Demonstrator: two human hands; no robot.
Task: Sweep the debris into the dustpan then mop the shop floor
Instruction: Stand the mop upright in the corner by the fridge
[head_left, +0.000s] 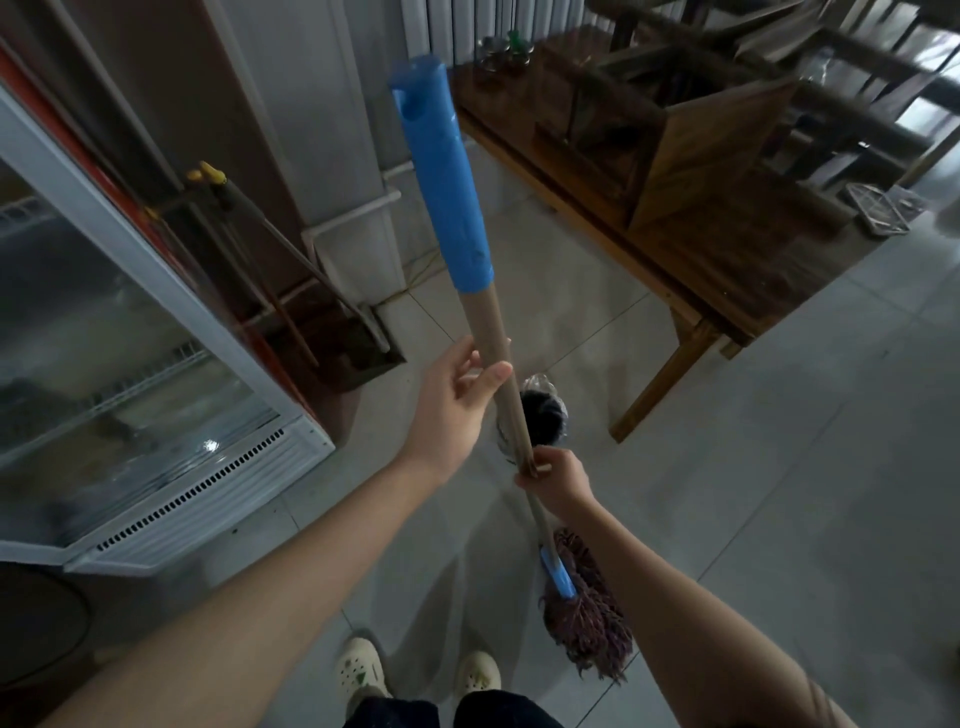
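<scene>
Near the right shoe (478, 675), mop (587, 618) head rests on the tiled floor (779, 467), handle tilted up. Left hand (457, 405) loosely curls round the wooden shaft; right hand (558, 480) grips it lower down.

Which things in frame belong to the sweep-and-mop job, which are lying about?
Job: wooden-handled mop with blue grip, reddish string head, held by left hand and right hand; dark long-handled dustpan; grey tiled floor.
Lying about: white glass-door fridge; brown wooden bench; wire tray.

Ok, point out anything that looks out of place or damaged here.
A wire tray lies flat on the floor beside the wooden bench. The blue grip on the mop handle looks dented near its lower end.
</scene>
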